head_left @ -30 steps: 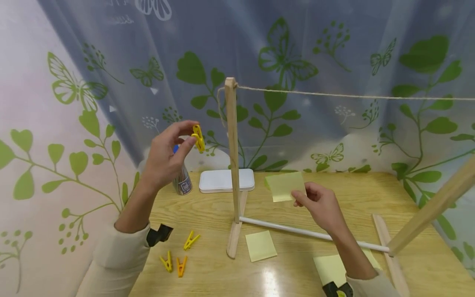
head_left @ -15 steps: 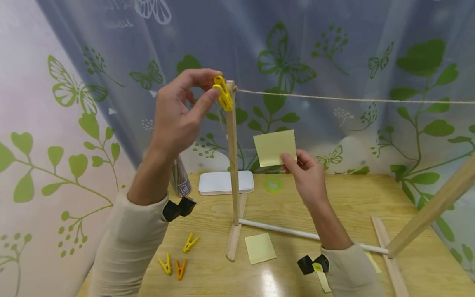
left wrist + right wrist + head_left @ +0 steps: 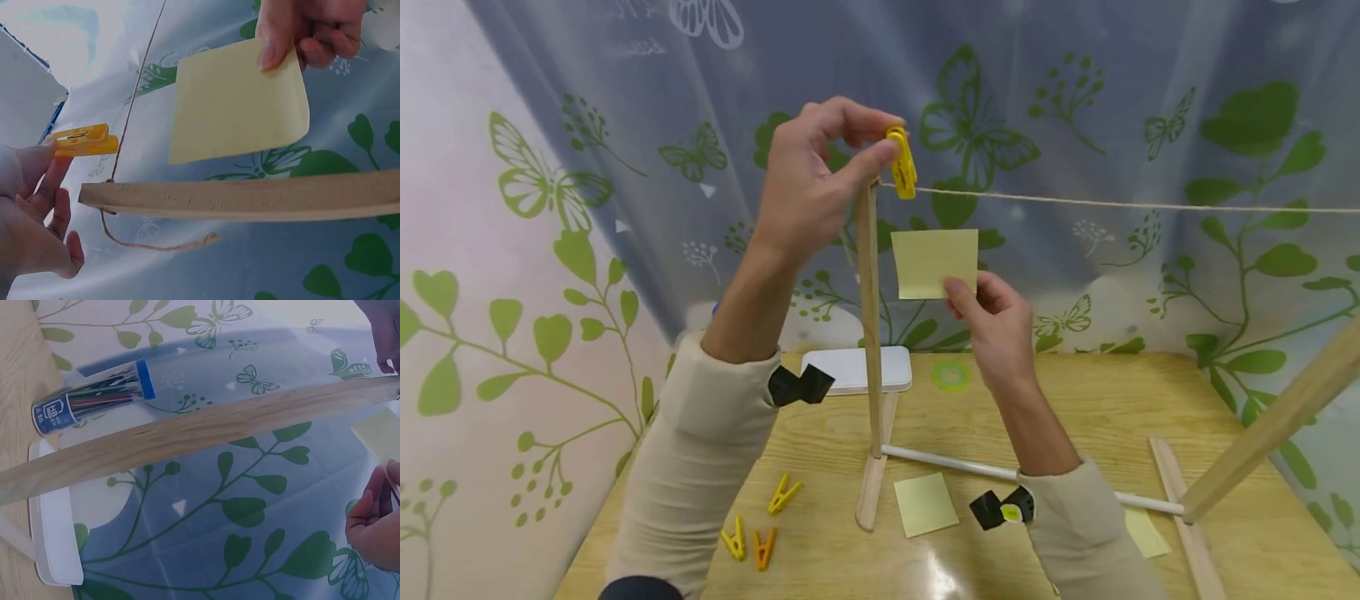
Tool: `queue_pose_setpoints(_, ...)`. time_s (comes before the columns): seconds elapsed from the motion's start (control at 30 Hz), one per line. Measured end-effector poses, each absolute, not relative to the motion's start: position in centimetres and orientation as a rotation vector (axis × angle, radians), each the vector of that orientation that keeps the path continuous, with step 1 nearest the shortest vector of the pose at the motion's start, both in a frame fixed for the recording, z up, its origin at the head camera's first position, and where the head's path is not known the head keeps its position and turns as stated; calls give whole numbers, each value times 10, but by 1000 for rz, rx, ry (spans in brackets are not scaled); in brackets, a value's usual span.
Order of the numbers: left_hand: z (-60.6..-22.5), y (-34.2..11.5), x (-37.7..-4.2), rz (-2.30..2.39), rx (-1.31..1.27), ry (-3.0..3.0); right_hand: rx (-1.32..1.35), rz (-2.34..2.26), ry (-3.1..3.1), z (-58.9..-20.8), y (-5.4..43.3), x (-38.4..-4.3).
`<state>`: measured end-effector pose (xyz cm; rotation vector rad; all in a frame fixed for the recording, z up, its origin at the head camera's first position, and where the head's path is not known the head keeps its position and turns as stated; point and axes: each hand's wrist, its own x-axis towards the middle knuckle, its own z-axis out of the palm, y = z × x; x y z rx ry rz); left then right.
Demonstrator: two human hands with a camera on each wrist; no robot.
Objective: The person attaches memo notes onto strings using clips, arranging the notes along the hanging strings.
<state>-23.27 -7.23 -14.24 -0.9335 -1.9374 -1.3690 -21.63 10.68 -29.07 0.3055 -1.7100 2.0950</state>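
My left hand [image 3: 820, 179] pinches a yellow clothespin [image 3: 902, 163] between thumb and fingers, at the string [image 3: 1045, 197] just right of the left wooden post [image 3: 869, 317]. In the left wrist view the clothespin [image 3: 84, 140] lies beside the string, and whether it touches the string I cannot tell. Below the string, my right hand [image 3: 1000, 329] holds a pale yellow sticky note [image 3: 934, 262] by its lower right corner. The note's top edge is a little under the string, apart from it.
Two yellow clothespins [image 3: 784, 493] and an orange clothespin [image 3: 764, 548] lie at the table's front left. Another sticky note [image 3: 926, 504] lies near the white crossbar [image 3: 955, 460]. Behind stand a white case [image 3: 891, 367], a green tape roll [image 3: 951, 376] and a pencil tub [image 3: 94, 397].
My left hand has risen and moved right with the clothespin, past the post to the string. My right hand has lifted the note up and to the left, uncovering the tape roll.
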Motion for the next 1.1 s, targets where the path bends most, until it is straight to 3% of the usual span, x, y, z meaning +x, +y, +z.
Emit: queue_pose_setpoints(1.1, -155, -67, -239, -1368, -917, -2143, 329, 2190, -1553, -276, 83, -224)
